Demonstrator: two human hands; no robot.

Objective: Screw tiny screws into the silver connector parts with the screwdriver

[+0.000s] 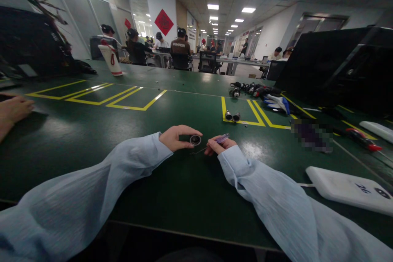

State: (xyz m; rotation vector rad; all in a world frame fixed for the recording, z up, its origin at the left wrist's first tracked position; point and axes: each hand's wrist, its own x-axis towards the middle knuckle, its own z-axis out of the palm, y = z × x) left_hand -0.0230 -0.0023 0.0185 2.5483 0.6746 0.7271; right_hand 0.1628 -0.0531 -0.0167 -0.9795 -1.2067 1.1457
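Observation:
Between the thumb and fingers of my left hand (173,137) is a small round metal part (195,140), with a shiny rim and a dark centre turned toward me. My right hand (218,145) grips a small screwdriver (226,136) by its clear purple handle. Its thin shaft slants down and left, and the tip is just below the metal part, apparently apart from it. Both hands are held over the green tabletop (172,196). Two similar round metal parts (232,116) stand inside a yellow-taped outline beyond my right hand.
Dark cylindrical parts and cables (253,89) lie at the back right, near blue-and-white gloves (276,103). A red-and-black screwdriver (362,139) and a white power bank (344,190) are at right. Another person's hand (15,108) rests at left. A white cup (111,59) stands farther back.

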